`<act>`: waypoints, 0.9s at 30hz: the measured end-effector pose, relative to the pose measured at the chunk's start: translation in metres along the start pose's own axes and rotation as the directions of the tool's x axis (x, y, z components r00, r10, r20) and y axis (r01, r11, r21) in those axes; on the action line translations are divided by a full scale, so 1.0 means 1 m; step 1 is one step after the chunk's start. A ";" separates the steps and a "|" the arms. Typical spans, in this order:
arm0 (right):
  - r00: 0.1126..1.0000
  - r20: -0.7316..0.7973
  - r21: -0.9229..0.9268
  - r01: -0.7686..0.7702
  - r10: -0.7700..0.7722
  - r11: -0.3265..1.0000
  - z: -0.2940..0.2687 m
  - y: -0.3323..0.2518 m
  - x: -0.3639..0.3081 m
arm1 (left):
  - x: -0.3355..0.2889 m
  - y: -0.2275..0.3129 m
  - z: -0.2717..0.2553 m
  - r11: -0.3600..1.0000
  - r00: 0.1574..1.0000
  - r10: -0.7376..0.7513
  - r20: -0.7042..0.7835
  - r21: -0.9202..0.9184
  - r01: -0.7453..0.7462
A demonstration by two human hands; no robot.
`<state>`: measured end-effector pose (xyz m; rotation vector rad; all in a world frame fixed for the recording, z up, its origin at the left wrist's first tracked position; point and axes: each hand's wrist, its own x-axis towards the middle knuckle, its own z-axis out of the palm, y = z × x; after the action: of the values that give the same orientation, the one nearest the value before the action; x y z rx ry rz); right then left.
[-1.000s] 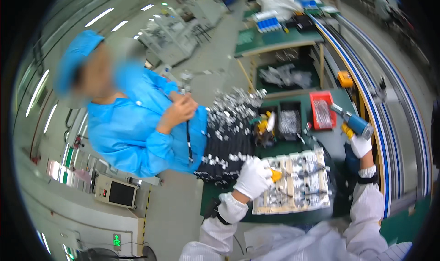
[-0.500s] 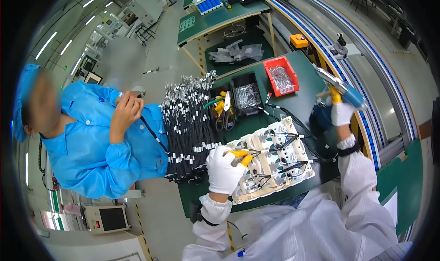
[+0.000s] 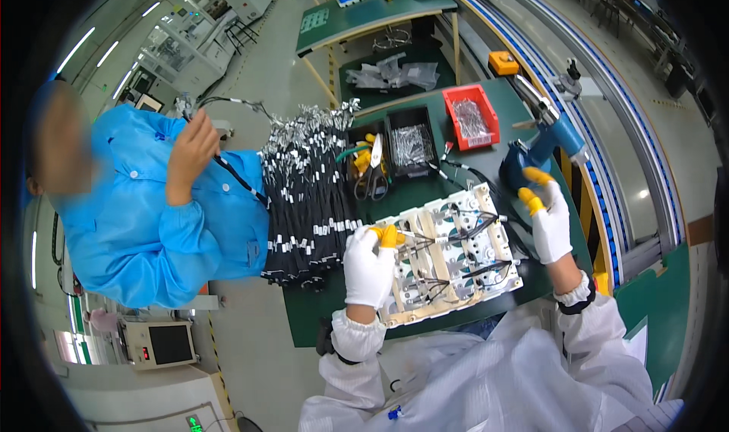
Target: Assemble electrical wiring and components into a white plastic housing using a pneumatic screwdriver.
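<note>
A cream plastic frame with metal plates and black wire harnesses lies tilted on the green bench. My left hand, in a white glove with yellow fingertips, is at its left end. Thumb and finger pinch the end of a thin wire lead there. My right hand, gloved the same way, is off the frame's right side, thumb and finger apart and holding nothing. Just beyond it stands a blue and silver rivet gun, not touched by the hand.
A red bin and a black bin hold small metal pins. Scissors sit in another black bin beside a thick pile of black cables. At left a person in blue handles a cable. A conveyor rail runs along the right.
My right hand has let go of the rivet gun and drawn back toward me; the gun now stands on the bench. My left hand stays at the frame's left end.
</note>
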<state>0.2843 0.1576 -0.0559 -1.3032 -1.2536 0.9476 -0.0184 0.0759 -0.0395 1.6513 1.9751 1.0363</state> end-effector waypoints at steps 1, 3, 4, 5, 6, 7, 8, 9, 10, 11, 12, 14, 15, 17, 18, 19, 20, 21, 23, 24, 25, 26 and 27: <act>0.997 0.076 -0.022 0.035 -0.033 0.999 0.002 -0.024 -0.008 | 0.002 0.000 0.003 1.000 1.000 -0.007 -0.007 -0.006 0.007; 0.960 0.278 0.020 0.025 -0.029 0.999 0.018 -0.051 -0.017 | -0.001 -0.004 -0.002 1.000 1.000 -0.018 -0.010 0.004 0.018; 0.919 0.371 -0.101 0.183 -0.134 0.978 0.026 -0.064 -0.015 | -0.001 -0.003 -0.003 0.982 0.992 -0.117 0.039 -0.145 0.122; 0.860 0.487 -0.113 0.234 -0.151 0.966 0.035 -0.072 -0.010 | -0.002 -0.003 -0.003 0.931 0.973 -0.209 0.101 -0.282 0.230; 0.783 0.599 -0.118 0.290 -0.165 0.950 0.044 -0.081 -0.007 | -0.004 -0.002 -0.003 0.933 0.973 -0.203 0.108 -0.280 0.225; 0.741 0.665 -0.232 0.328 -0.097 0.916 0.054 -0.088 -0.005 | -0.006 0.000 -0.002 0.904 0.971 -0.219 0.093 -0.355 0.238; 0.695 0.719 -0.338 0.373 -0.019 0.864 0.064 -0.092 -0.003 | -0.009 0.002 -0.003 0.869 0.968 -0.238 0.078 -0.428 0.248; 0.650 0.754 -0.326 0.495 -0.094 0.806 0.072 -0.079 0.000 | -0.011 -0.003 0.004 0.917 0.986 -0.158 0.044 -0.364 0.164; 0.644 0.765 -0.384 0.500 -0.036 0.776 0.078 -0.089 -0.001 | -0.015 -0.008 0.005 0.917 0.987 -0.155 0.043 -0.364 0.160; 0.631 0.776 -0.405 0.507 -0.007 0.761 0.084 -0.092 -0.004 | -0.018 -0.011 0.006 0.945 0.993 -0.111 0.029 -0.305 0.114; 0.612 0.791 -0.420 0.517 0.022 0.746 0.090 -0.092 -0.007 | -0.020 -0.013 0.005 0.967 0.997 -0.072 0.013 -0.242 0.073; 0.587 0.809 -0.388 0.500 0.027 0.774 0.094 -0.088 -0.010 | -0.025 -0.010 0.006 0.979 0.998 -0.060 -0.012 -0.197 0.056; 0.569 0.822 -0.364 0.476 0.035 0.801 0.095 -0.085 -0.010 | -0.026 -0.011 0.008 0.992 0.999 -0.017 -0.042 -0.125 0.011; 0.562 0.827 -0.331 0.484 0.002 0.810 0.098 -0.071 -0.006 | -0.028 -0.007 0.011 0.998 0.995 0.030 -0.096 -0.046 -0.035; 0.559 0.829 -0.301 0.496 -0.034 0.815 0.099 -0.067 -0.005 | -0.028 -0.007 0.009 0.998 0.995 0.035 -0.096 -0.048 -0.040; 0.563 0.826 -0.304 0.497 -0.035 0.813 0.101 -0.062 -0.004 | -0.028 -0.008 0.008 0.997 0.994 0.044 -0.101 -0.063 -0.050; 0.566 0.824 -0.275 0.457 -0.038 0.846 0.102 -0.058 -0.002 | -0.027 -0.008 0.006 0.995 0.993 0.053 -0.105 -0.077 -0.061; 0.564 0.825 -0.242 0.414 -0.038 0.877 0.102 -0.056 -0.001 | -0.026 -0.007 0.006 0.995 0.993 0.054 -0.105 -0.078 -0.062; 0.593 0.805 -0.250 0.333 0.004 0.909 0.100 -0.059 0.001 | -0.025 -0.004 0.005 0.994 0.994 0.041 -0.102 -0.094 -0.051; 0.614 0.788 -0.252 0.250 0.048 0.935 0.098 -0.061 0.002 | -0.024 -0.006 0.005 0.994 0.994 0.043 -0.105 -0.096 -0.053; 0.614 0.788 -0.252 0.254 0.046 0.934 0.098 -0.060 0.002 | -0.024 -0.008 0.005 0.996 0.995 0.040 -0.090 -0.078 -0.048; 0.622 0.782 -0.253 0.276 0.029 0.927 0.099 -0.056 0.001 | -0.022 -0.010 0.004 0.997 0.996 0.038 -0.076 -0.061 -0.043; 0.633 0.774 -0.260 0.294 0.017 0.920 0.099 -0.053 0.001 | -0.020 -0.009 0.003 0.997 0.996 0.042 -0.074 -0.066 -0.047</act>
<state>0.1796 0.1685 -0.0179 -1.0505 -2.2664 1.2526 -0.0177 0.0568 -0.0517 1.6501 1.9335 1.1816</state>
